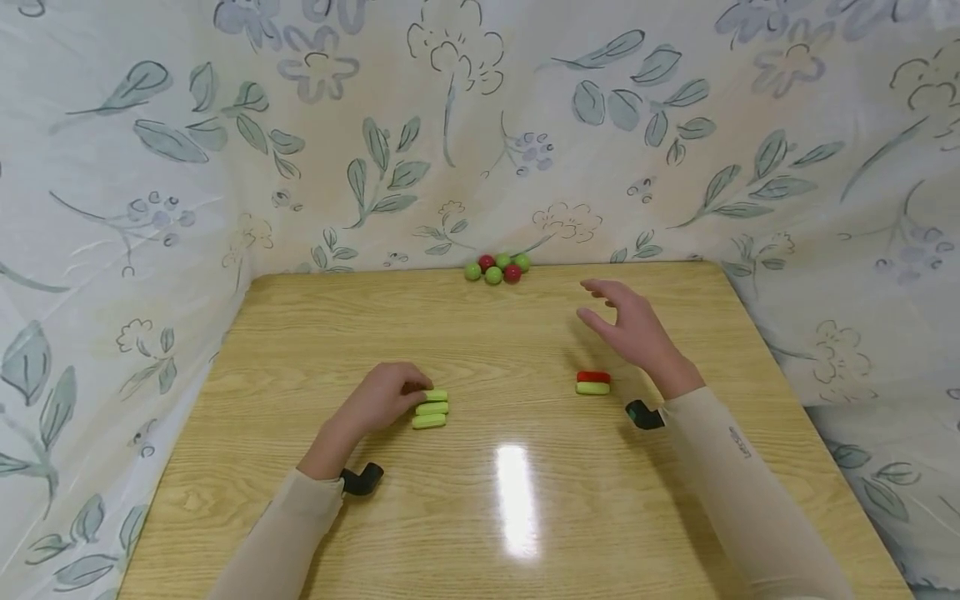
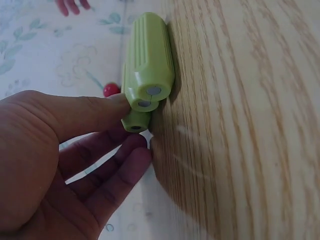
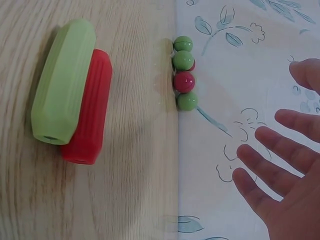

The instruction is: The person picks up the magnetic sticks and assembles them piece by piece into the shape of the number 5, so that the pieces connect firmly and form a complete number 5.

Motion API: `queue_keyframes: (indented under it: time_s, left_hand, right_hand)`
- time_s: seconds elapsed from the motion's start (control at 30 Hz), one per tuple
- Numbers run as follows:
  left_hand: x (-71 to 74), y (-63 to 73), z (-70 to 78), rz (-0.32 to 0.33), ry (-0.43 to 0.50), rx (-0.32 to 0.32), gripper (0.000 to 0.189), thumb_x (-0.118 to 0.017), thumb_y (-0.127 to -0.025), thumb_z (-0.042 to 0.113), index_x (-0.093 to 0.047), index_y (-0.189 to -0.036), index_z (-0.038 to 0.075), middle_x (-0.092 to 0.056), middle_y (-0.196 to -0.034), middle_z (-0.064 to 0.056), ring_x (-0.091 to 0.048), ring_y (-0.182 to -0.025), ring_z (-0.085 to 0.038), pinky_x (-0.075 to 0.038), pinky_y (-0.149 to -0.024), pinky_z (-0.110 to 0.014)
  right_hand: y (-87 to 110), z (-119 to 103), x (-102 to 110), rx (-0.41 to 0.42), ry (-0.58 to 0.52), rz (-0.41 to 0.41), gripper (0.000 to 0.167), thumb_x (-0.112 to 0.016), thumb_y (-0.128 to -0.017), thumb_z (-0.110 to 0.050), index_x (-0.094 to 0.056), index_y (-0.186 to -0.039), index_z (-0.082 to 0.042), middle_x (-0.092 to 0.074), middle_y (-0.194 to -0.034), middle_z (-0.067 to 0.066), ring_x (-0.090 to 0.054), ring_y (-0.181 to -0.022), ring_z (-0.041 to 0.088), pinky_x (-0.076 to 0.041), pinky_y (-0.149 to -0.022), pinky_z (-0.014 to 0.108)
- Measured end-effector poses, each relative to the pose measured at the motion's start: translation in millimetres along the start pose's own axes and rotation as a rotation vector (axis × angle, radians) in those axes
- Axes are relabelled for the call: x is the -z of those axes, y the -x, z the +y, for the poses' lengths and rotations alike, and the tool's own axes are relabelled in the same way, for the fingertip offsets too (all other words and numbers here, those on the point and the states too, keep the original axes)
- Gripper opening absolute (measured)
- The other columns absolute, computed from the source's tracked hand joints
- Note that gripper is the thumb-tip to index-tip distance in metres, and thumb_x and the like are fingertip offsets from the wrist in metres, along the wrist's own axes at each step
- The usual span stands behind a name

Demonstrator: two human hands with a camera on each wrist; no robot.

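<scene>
My left hand [image 1: 382,396] is at the left of three light green ribbed magnetic rods, laid side by side. Its thumb and fingers pinch the left end of the farthest green magnetic rod [image 2: 136,121]. The nearest green rod [image 1: 429,422] and the middle green rod [image 1: 432,408] lie just in front of it, with round metal discs in their ends. My right hand [image 1: 633,329] is raised over the table with its fingers spread, holding nothing. Below it lie a red rod [image 1: 593,377] and another green rod [image 1: 592,388], side by side.
Several green and red balls, among them a red ball [image 1: 512,273], sit clustered at the back edge of the wooden table [image 1: 337,317]. A flowered cloth [image 1: 480,167] hangs behind and at both sides. Black wrist camera mounts [image 1: 363,480] stick out beside the sleeves.
</scene>
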State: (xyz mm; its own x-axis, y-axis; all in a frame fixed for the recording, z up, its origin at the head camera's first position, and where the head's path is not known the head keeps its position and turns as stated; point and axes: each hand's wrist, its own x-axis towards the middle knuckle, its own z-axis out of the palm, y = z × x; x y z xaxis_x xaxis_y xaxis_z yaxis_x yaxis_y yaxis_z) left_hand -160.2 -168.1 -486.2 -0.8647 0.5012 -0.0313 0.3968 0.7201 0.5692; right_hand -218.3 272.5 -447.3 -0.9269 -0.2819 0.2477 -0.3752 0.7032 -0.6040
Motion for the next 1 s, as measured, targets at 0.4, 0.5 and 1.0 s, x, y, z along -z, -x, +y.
queue_keyframes:
  time_s: [0.4,0.5,1.0]
  left_hand:
    - [3.3,-17.5,5.1,0.018,0.049,-0.021,0.015,-0.076,-0.102,0.008,-0.082,-0.116,0.008,-0.075,-0.104,0.002,-0.065,-0.088,-0.013,-0.057,-0.082,-0.039]
    - [4.6,-24.5,9.1,0.026,0.046,-0.031,0.015,-0.077,-0.102,0.008,-0.082,-0.116,0.008,-0.076,-0.104,0.001,-0.066,-0.088,-0.013,-0.057,-0.082,-0.039]
    - [2.1,-66.8,19.7,-0.025,0.004,-0.048,0.016,-0.077,-0.102,0.01,-0.083,-0.117,0.007,-0.078,-0.107,-0.002,-0.067,-0.092,-0.014,-0.058,-0.086,-0.037]
  right_hand:
    - [-3.8,-3,-4,-0.014,-0.006,-0.015,0.056,-0.069,-0.109,-0.031,-0.055,-0.155,-0.003,-0.057,-0.154,0.019,-0.055,-0.137,0.04,-0.044,-0.113,0.062]
    - [-7.7,-2,-6,-0.011,-0.012,-0.011,0.055,-0.07,-0.109,-0.031,-0.056,-0.155,-0.004,-0.058,-0.153,0.018,-0.056,-0.136,0.038,-0.045,-0.113,0.06]
    - [-33.7,-5,-20,0.007,-0.07,-0.016,0.055,-0.072,-0.108,-0.032,-0.058,-0.153,-0.005,-0.06,-0.152,0.016,-0.058,-0.135,0.035,-0.046,-0.113,0.057]
